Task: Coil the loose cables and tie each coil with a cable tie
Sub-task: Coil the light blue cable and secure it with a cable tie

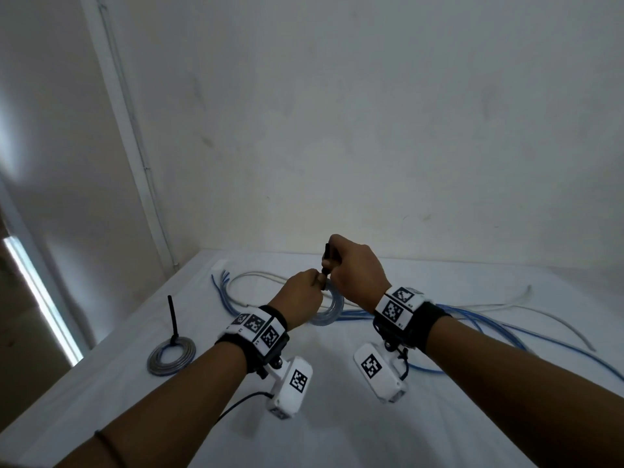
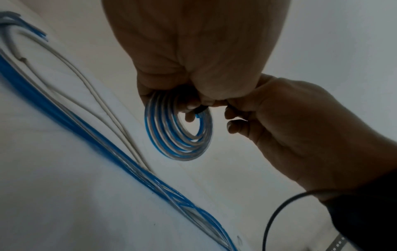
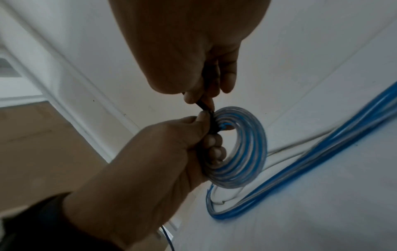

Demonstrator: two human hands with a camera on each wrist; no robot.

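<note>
A small coil of blue-and-clear cable (image 1: 329,312) hangs above the white table, and my left hand (image 1: 315,280) grips its top with fingers through the loop. In the right wrist view the coil (image 3: 242,152) hangs from those fingers. A black cable tie (image 1: 327,255) wraps the top of the coil. My right hand (image 1: 329,261) pinches the tie's tail, which sticks up from the fist. The tie (image 3: 204,105) runs taut between the two hands. In the left wrist view the coil (image 2: 178,135) hangs under my thumb, with the tie (image 2: 199,110) at its top.
A second coil (image 1: 171,356) lies on the table at the left, tied, its black tie tail (image 1: 172,315) standing upright. Loose blue cables (image 1: 472,319) and white cables (image 1: 506,302) sprawl across the far and right side of the table. A wall stands close behind.
</note>
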